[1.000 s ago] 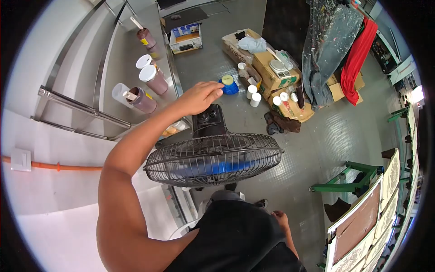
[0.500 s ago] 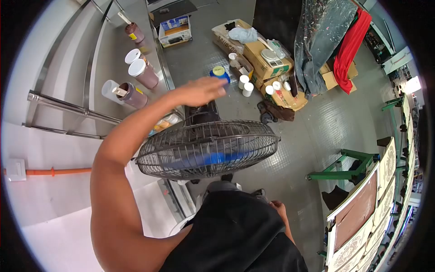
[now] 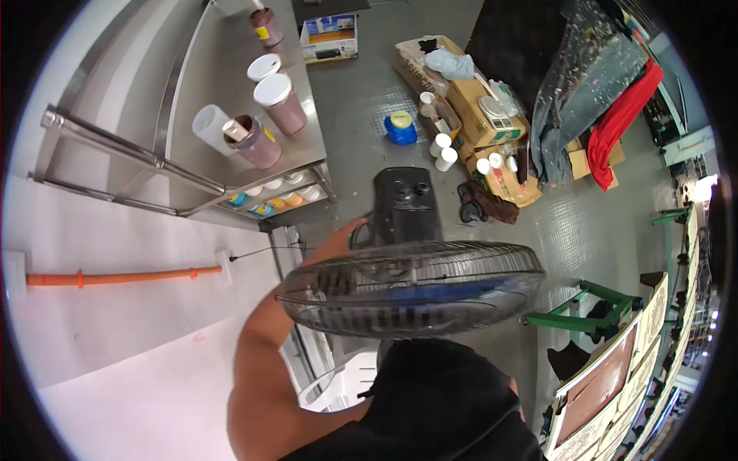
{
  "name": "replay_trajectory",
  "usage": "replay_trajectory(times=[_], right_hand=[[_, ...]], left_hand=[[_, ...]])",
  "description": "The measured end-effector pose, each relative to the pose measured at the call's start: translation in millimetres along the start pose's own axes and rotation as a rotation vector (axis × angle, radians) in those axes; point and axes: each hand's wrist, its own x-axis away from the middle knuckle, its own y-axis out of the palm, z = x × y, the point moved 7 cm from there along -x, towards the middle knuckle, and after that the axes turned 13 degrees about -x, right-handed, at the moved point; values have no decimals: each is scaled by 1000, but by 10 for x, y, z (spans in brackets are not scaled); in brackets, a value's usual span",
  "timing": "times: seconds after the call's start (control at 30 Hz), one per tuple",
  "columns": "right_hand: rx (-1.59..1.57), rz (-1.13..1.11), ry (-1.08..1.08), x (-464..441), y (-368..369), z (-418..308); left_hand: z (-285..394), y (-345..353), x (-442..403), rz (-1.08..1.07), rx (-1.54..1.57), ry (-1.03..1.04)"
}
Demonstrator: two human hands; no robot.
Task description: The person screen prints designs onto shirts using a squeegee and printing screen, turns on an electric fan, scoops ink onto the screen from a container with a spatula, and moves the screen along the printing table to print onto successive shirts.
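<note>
Because the fan [image 3: 411,257], near centre, partly hides the left hand [image 3: 338,241], its grip cannot be told; fingers are best placed around the housing [image 3: 404,203], outside the cage [image 3: 415,303]. The right hand [image 3: 514,388], barely visible, is equally unclear.

Tubs [image 3: 286,114] on steel table [image 3: 229,81], boxes [image 3: 470,115] on floor [image 3: 350,107]

Fan housing [image 3: 406,206]: smooth black plastic with a low sheen; fan guard [image 3: 415,278]: dark metal wire. Table [image 3: 209,81]: bare steel, smooth and reflective. Lidded jar [image 3: 287,111]: smooth plastic. Carton [image 3: 466,101]: matt brown cardboard. Hanging sheet [image 3: 573,107]: creased, plastic-like, glossy, speckled; red drape [image 3: 616,129]: folded cloth. Floor [image 3: 565,230]: grey, glossy, textured in patches. Conduit [image 3: 138,277]: smooth orange plastic. Stand [image 3: 560,321]: green-painted, apparently metal. Garment [image 3: 446,399]: matt black cloth.
</note>
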Motion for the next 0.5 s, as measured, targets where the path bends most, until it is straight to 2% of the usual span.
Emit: replay_trajectory(times=[0.03, 0.07, 0.1, 0.2, 0.37, 0.47, 0.5], right_hand=[[271, 18, 54, 141, -19, -369], [548, 37, 105, 215, -82, -661], [606, 0, 114, 235, -122, -772], [673, -12, 118, 252, -193, -998], [717, -20, 95, 225, -182, -1228], [735, -24, 89, 264, -177, -1284], [739, -29, 86, 255, -173, -1302]], left_hand=[[501, -162, -82, 16, 27, -121], [678, -153, -161, 33, 45, -129], [836, -114, -243, 16, 148, -114], [1103, -42, -478, -20, 455, -50], [744, 660, -718, -58, 617, -2], [595, 897, -769, 71, 579, -13], [477, 1077, -883, 150, 646, 87]])
